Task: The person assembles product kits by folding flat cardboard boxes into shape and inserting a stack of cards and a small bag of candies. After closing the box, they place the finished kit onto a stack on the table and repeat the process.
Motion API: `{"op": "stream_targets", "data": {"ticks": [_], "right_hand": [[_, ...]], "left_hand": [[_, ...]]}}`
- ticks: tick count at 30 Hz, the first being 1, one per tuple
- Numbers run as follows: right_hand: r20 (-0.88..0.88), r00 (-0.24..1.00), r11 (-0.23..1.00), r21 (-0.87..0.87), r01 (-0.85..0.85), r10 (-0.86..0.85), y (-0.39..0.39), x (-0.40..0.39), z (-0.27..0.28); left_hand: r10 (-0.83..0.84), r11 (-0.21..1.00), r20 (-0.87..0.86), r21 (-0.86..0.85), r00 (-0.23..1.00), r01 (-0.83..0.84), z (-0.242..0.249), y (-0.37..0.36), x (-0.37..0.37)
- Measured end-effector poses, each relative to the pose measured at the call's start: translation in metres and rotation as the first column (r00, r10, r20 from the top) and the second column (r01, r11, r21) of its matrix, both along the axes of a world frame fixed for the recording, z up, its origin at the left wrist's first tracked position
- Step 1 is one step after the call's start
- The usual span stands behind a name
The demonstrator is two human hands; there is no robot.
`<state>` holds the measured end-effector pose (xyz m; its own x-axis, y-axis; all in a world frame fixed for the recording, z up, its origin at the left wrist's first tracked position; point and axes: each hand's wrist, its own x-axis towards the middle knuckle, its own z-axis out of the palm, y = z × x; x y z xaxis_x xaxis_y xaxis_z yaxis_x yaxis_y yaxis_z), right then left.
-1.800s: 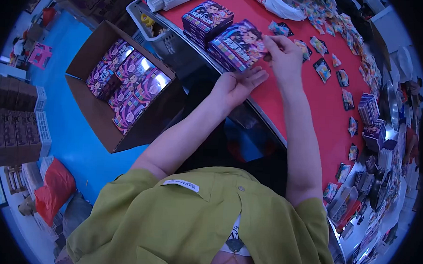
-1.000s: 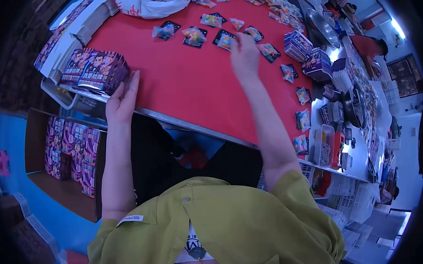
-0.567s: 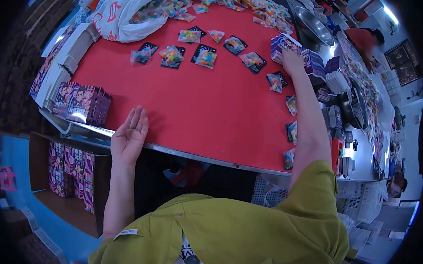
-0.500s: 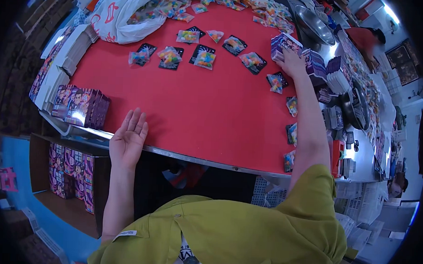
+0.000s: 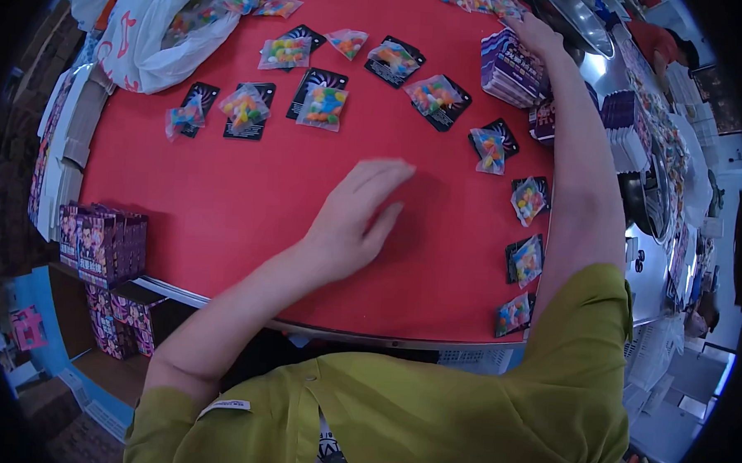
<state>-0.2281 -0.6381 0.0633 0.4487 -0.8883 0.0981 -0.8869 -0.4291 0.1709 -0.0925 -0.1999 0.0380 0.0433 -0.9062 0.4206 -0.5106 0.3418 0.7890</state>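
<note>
My left hand (image 5: 357, 217) hovers, blurred, over the middle of the red table (image 5: 223, 217) with fingers apart and nothing in it. My right hand (image 5: 535, 33) reaches to the far right and rests on top of a stack of purple printed boxes (image 5: 509, 70); whether it grips one I cannot tell. Small packets of coloured candy on black cards (image 5: 324, 104) lie in an arc between the hands.
Two purple boxes (image 5: 104, 243) stand at the table's left edge above an open carton of more boxes (image 5: 118, 336) on the floor. A white plastic bag of candy packets (image 5: 160, 32) lies at the back left. Flat box blanks (image 5: 55, 160) are stacked at the left. Metal bowls (image 5: 579, 17) sit far right.
My left hand has left the table's near edge and moved forward and right over the middle. My right hand has shifted onto the top of the purple box stack. The view moved closer.
</note>
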Motion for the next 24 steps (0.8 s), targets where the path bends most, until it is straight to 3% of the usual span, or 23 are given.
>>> {"op": "stream_targets", "data": {"ticks": [1, 3, 6, 7, 10, 12, 13, 15, 24], "right_hand": [[-0.006, 1.000, 1.000, 0.010, 0.003, -0.003, -0.003, 0.004, -0.001], [0.179, 0.984, 0.971, 0.237, -0.029, -0.014, -0.006, 0.012, 0.000], [0.419, 0.897, 0.833, 0.540, -0.119, -0.143, -0.007, 0.004, -0.014], [0.408, 0.899, 0.828, 0.551, -0.102, -0.161, -0.008, 0.003, -0.018], [0.306, 0.949, 0.864, 0.495, -0.088, -0.079, -0.010, 0.000, -0.029], [0.234, 0.972, 0.891, 0.445, -0.094, -0.014, -0.011, -0.001, -0.035], [0.196, 0.980, 0.902, 0.421, -0.098, 0.015, -0.011, -0.001, -0.038], [0.121, 0.990, 0.919, 0.378, -0.111, 0.070, -0.013, -0.002, -0.043], [-0.222, 0.931, 0.955, 0.135, -0.264, 0.289, -0.017, -0.003, -0.060]], "left_hand": [[0.017, 0.997, 0.085, -0.079, 0.996, -0.010, -0.004, -0.030, -0.001], [0.090, 0.982, 0.255, -0.186, 0.963, -0.043, -0.013, -0.085, -0.001], [0.009, 0.979, 0.342, -0.195, 0.940, 0.062, -0.025, -0.133, -0.011], [-0.008, 0.980, 0.332, -0.184, 0.943, 0.074, -0.028, -0.142, -0.024], [-0.084, 0.993, 0.366, -0.044, 0.927, 0.108, -0.030, -0.163, -0.059], [-0.152, 0.988, 0.518, 0.076, 0.842, 0.131, -0.027, -0.174, -0.075], [-0.155, 0.988, 0.514, 0.076, 0.844, 0.136, -0.035, -0.178, -0.085], [0.019, 0.995, 0.549, -0.095, 0.836, 0.040, -0.049, -0.179, -0.098], [-0.069, 0.994, 0.533, -0.035, 0.844, 0.103, -0.048, -0.150, -0.092]]}}
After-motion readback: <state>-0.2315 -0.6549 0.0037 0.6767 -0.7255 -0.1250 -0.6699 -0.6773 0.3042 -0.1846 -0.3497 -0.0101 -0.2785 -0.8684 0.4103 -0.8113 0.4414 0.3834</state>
